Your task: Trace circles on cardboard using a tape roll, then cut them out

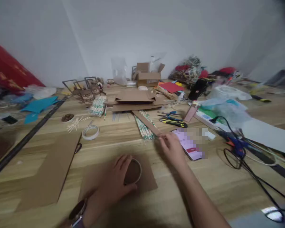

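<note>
My left hand (pixel 114 182) holds a round tape roll (pixel 134 172) pressed down on a brown cardboard sheet (pixel 147 185) lying on the wooden floor. A watch sits on that wrist. My right hand (pixel 171 147) reaches forward, its fingertips touching the near end of a long cardboard strip (pixel 144 122); whether it grips the strip is blurred. A bundle of thin sticks (pixel 143 128) lies beside the strip, and a phone (pixel 191 145) lies just right of that hand.
A larger cardboard piece (pixel 51 171) lies at left, with a white tape ring (pixel 90 132) and scissors nearby. A utility knife (pixel 173 123), pliers, a blue glue gun (pixel 236 145) with black cables, flattened cardboard (pixel 136 99) and an open box (pixel 147 76) lie beyond.
</note>
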A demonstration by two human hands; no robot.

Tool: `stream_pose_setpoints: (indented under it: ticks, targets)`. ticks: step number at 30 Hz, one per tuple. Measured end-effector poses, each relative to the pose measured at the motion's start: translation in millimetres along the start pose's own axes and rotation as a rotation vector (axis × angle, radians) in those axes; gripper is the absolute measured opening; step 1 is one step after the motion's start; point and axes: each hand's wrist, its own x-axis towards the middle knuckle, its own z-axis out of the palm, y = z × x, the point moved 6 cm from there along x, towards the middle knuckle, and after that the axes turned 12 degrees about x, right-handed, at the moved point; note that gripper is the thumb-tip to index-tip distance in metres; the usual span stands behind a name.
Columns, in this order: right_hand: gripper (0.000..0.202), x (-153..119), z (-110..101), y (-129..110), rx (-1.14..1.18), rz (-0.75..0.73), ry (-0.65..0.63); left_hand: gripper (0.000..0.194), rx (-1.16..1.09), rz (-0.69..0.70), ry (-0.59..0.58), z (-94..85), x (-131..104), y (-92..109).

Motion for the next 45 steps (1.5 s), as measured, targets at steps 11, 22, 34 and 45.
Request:
stream_pose_setpoints:
  ticks: [11,22,34,45]
  targets:
    - [0.089,-24.3,38.1,-12.0,0.056,-0.004,-0.574,0.087,-0.049,0.034,0.094,-2.1,17.8,29.2]
    - [0.042,-20.9,41.1,-20.0,-0.052,-0.09,-0.469,0.118,0.156,-0.147,-0.236,20.7,-24.9,-6.0]
    - [0.037,-16.1,49.1,-17.7,-0.145,-0.241,-0.372,0.122,0.235,-0.007,-0.05,15.4,4.8,-34.2]
    - [0.021,-19.8,46.6,-49.8,-0.205,-0.22,-0.347,0.125,0.18,0.091,-0.068,4.3,11.8,-50.1]
